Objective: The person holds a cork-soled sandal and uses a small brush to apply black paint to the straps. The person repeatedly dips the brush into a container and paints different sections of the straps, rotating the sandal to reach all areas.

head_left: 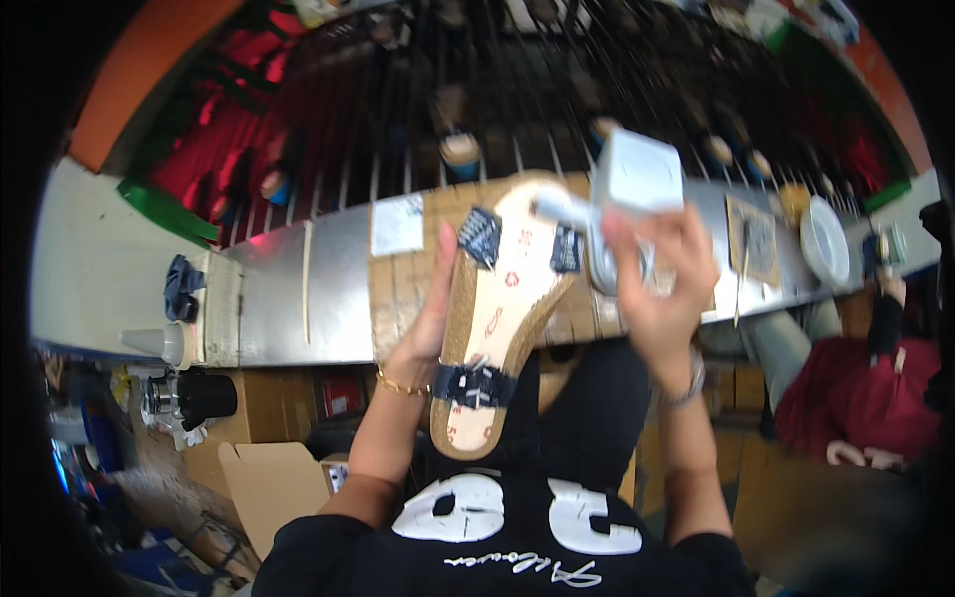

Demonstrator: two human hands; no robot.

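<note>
My left hand (430, 316) holds a tan sandal (497, 318) upright by its left edge, sole facing me, with dark straps hanging across the toe and heel. My right hand (659, 289) grips a white squeeze bottle (637, 177), tilted so its nozzle (557, 206) touches the top of the sole. A gold bracelet sits on the left wrist and a watch on the right.
A metal workbench (298, 289) with a brown cardboard pad (398, 289) runs across in front. A white bowl (824, 239) and a small board (753, 239) lie at right. A person in red (856, 393) sits at right. Cardboard boxes (269, 478) stand lower left.
</note>
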